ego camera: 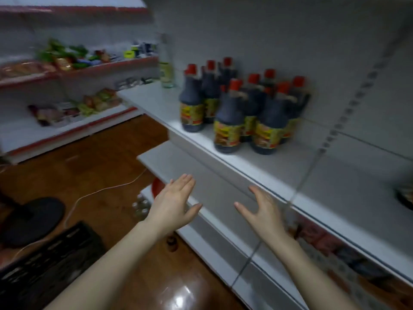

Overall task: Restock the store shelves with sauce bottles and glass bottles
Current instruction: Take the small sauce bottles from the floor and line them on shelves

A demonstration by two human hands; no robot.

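Several dark sauce bottles with red caps and yellow labels stand clustered on the white upper shelf. One clear glass bottle with a pale green label stands alone at the shelf's far left end. My left hand and my right hand hover in front of the lower shelf, palms facing each other, fingers straight, holding nothing. Both hands are below and in front of the sauce bottles, not touching them.
A black plastic crate sits on the wooden floor at the lower left, beside a round black base and a white cable. Small glass bottles stand low on the floor shelf. Packaged goods fill red-edged shelves at the left.
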